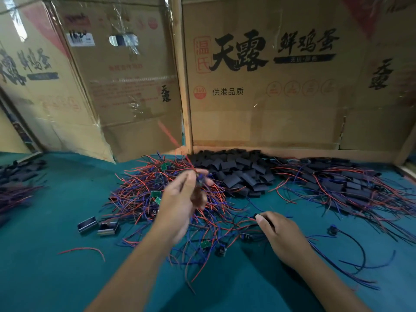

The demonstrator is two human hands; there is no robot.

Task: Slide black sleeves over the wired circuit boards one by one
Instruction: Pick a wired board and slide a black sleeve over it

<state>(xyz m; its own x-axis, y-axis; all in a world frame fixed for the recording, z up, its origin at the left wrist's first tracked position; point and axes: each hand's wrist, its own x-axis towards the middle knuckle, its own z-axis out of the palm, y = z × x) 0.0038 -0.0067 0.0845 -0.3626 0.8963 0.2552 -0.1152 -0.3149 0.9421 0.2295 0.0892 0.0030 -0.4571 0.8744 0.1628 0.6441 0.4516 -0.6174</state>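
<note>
- The left hand (180, 199) is raised over the tangle, its fingers (200, 174) pinched round a small dark piece with red and blue wires trailing off; blur hides whether that is a bare board or one already covered.
- The right hand (279, 233) rests low on the bench (56, 278), fingers curled round something small and black, likely a sleeve, though I cannot tell for sure.
- Between and beyond the hands lies the heap of wired circuit boards (162, 199), green boards showing, not yet sleeved.
- Just right of it, at the far side, sits the pile of black sleeves (238, 174).
- Far right is a spread of sleeved boards (342, 185), seemingly finished.
- By my reckoning, a good share is done and plenty remains.
</note>
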